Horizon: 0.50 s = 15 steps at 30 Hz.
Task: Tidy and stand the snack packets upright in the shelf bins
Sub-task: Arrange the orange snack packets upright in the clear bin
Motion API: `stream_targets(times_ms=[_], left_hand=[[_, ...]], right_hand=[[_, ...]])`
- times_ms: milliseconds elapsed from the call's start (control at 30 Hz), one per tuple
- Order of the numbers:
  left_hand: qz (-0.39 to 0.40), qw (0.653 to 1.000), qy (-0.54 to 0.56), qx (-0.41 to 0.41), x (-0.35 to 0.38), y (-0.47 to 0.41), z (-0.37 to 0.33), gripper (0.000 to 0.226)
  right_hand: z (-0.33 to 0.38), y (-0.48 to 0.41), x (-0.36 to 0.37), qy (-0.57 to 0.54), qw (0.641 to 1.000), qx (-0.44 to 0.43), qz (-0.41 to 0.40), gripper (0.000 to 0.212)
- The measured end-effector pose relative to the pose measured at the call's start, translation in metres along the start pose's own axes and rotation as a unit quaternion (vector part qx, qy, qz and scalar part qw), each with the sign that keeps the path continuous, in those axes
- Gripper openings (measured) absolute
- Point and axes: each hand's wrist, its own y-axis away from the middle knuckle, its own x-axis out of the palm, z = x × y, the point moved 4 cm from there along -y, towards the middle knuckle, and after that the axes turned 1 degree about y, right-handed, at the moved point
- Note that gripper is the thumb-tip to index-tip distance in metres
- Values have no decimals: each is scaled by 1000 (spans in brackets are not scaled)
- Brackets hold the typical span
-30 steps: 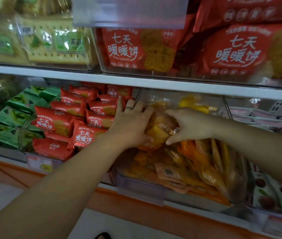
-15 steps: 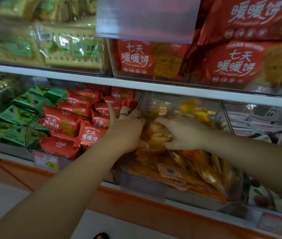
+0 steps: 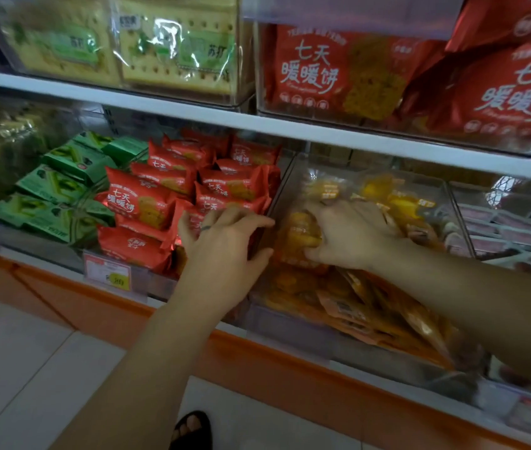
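The right hand [image 3: 350, 235] grips an orange packet [image 3: 298, 230] in the bin [image 3: 282, 186], just beside the left hand [image 3: 222, 245], spread and empty. Best to stand it upright, bracing the slumped packets [image 3: 364, 303] with the free hand

One head-worn camera, close to the shelves

We look forward and down. The upper shelf [image 3: 290, 128] crosses the top and the lower shelf [image 3: 290, 368] slants across near us. The floor [image 3: 30, 368] lies nearest. Our left hand [image 3: 225, 245] and our right hand [image 3: 351, 237], gripping an orange packet [image 3: 298, 232], meet at centre, within reach.
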Motion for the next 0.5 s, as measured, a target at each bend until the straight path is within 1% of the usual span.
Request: stream_targets(times_ms=[100,167,233,333,400,500], left_hand=[[13,999,22,19,-4,11,4,40],[24,999,41,26,-8,13,8,39],[39,998,50,32,-10,14,10,39],[55,996,61,36,-10,15,13,41],[61,995,66,39,-9,15,13,41],[66,995,67,42,-10,13,15,41]], right_hand=[[5,-2,2,37,999,13,4,66],[8,-4,2,46,999,13,10,65],[3,-4,-3,31,999,21,27,66],[-6,3,-11,-10,998,48,50,76],[-7,9,-10,0,998,39,43,77],[1,10,-5,14,1000,-17,16,80]])
